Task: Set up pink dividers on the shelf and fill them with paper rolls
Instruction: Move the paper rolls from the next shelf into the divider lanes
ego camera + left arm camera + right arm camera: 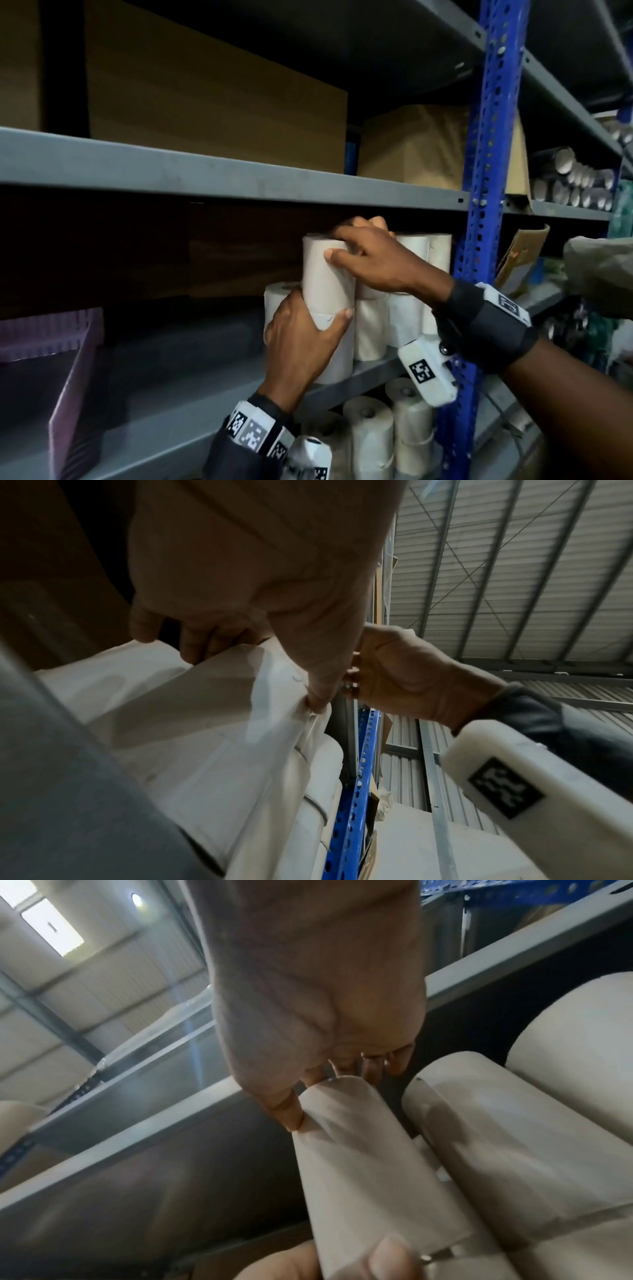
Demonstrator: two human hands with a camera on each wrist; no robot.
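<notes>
Warehouse or stockroom: grey steel shelving (239, 178) on blue perforated upright (486, 171), cardboard boxes (212, 113) above gripped paper roll (325, 274), more rolls (373, 438) stacked below, corrugated metal roof (514, 561) overhead.

Matt paper rolls (327, 274), painted metal shelf (205, 174), ribbed pink plastic divider (72, 387)

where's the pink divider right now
In the head view the pink ribbed plastic divider stands at the far left of the grey metal shelf, well apart from the white paper rolls stacked at the right by the blue upright post.
</notes>
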